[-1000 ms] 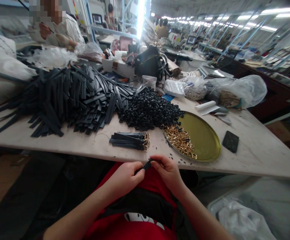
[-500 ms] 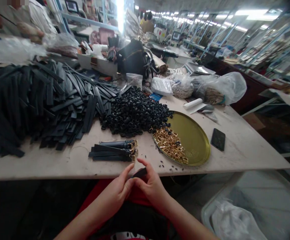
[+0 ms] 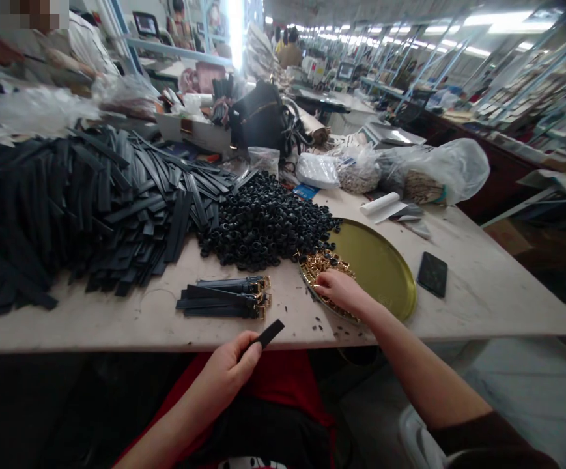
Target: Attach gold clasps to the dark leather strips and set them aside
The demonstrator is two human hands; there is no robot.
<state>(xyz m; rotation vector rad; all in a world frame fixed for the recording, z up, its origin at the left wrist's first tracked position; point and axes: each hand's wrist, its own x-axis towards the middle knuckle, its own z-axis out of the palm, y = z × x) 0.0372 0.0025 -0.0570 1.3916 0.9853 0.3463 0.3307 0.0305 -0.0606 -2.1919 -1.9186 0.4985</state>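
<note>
Between the thumb and fingers of my left hand is a black strap, its flat end pointing up and right at the table's front edge. My right hand reaches into the gold buckles heaped on the left side of a round brass-coloured tray. Its fingers are bent together among the buckles; whether one is in them I cannot make out. Straps with buckles fitted lie stacked just beyond my left hand. Behind them is a heap of small black loops.
A large pile of black straps covers the table's left side. Right of the tray lies a phone. Plastic bags, a white roll and a black bag stand at the back. Another person's arm shows at far left.
My right hand has left the strap and moved right and forward into the buckles on the tray. The left hand keeps the strap, which now sticks out toward the table.
</note>
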